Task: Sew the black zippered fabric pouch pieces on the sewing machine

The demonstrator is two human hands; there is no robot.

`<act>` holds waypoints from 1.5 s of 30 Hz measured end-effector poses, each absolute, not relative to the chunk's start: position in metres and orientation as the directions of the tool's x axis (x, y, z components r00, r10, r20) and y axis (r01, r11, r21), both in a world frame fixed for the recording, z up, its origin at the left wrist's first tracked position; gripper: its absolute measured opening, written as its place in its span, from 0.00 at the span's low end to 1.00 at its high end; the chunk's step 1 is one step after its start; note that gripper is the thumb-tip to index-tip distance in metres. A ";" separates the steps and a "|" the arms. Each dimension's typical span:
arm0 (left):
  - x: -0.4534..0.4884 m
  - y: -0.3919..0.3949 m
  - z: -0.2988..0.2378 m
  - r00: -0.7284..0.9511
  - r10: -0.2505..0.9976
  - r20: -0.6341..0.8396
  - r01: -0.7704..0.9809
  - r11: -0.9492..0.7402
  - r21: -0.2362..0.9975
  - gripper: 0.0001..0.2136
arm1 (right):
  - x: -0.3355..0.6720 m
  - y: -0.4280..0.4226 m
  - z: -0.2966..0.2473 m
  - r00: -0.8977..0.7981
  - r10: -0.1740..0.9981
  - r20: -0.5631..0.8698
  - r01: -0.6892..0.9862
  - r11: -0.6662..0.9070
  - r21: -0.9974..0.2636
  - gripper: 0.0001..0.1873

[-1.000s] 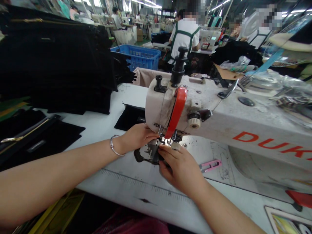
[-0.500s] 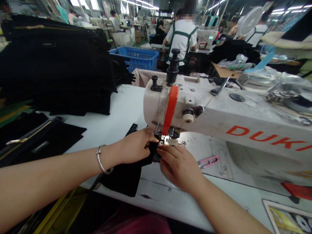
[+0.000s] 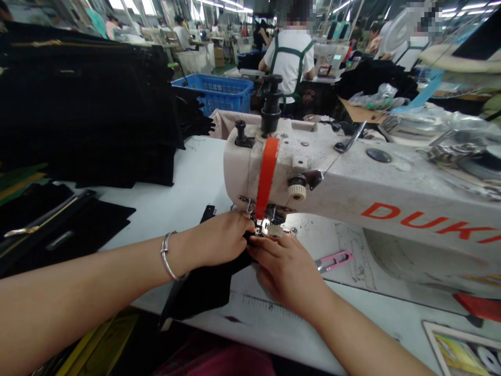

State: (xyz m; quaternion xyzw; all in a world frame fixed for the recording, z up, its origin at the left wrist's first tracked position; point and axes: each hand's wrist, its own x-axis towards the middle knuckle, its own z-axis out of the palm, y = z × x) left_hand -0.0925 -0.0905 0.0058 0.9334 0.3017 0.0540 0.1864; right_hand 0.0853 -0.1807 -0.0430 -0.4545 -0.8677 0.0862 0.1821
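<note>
A piece of black fabric lies on the white sewing table and runs up under the presser foot of a sewing machine. My left hand, with a silver bangle at the wrist, has its fingers curled and pinched on the fabric just left of the foot. Close by on the right, my right hand bends its fingers over the fabric edge, fingertips by the lit needle area. Parts of the fabric under both hands are hidden. Pink-handled thread snips lie right of my right hand.
Black pieces with zips lie on the left, before a tall stack of black fabric. A blue basket stands behind. A co-worker in a white shirt sits farther back. A ruler scale marks the table's front.
The black fabric and my left hand have shifted slightly, the fabric's lower part swinging a little to the right. My left fingers have come closer to the foot. My right hand stays nearly in place.
</note>
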 end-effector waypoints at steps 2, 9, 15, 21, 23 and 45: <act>-0.092 -0.094 0.004 0.816 0.578 0.005 0.535 -0.759 0.372 0.13 | 0.086 -0.181 -0.042 -0.524 0.822 0.224 0.761 0.570 -0.311 0.22; -0.159 -0.111 -0.015 0.522 0.843 0.132 0.721 -0.519 0.459 0.24 | 0.084 -0.181 -0.040 -0.527 0.823 0.209 0.785 0.567 -0.251 0.18; -0.191 -0.123 -0.031 0.162 0.963 -0.215 0.416 0.131 0.900 0.25 | 0.080 -0.180 -0.041 -0.537 0.818 0.205 0.771 0.574 -0.276 0.20; -0.154 -0.136 -0.019 0.288 0.810 -0.510 -0.254 0.578 0.775 0.15 | 0.076 -0.174 -0.053 -0.478 0.800 0.362 0.777 0.578 -0.250 0.13; -0.155 -0.149 -0.020 0.453 0.725 -0.519 -0.247 0.661 0.708 0.21 | 0.076 -0.172 -0.056 -0.477 0.784 0.396 0.782 0.585 -0.217 0.10; -0.164 -0.218 -0.035 0.845 0.483 0.228 0.408 -0.859 0.309 0.14 | 0.048 -0.284 -0.068 -0.333 0.776 0.535 0.668 0.595 -0.446 0.10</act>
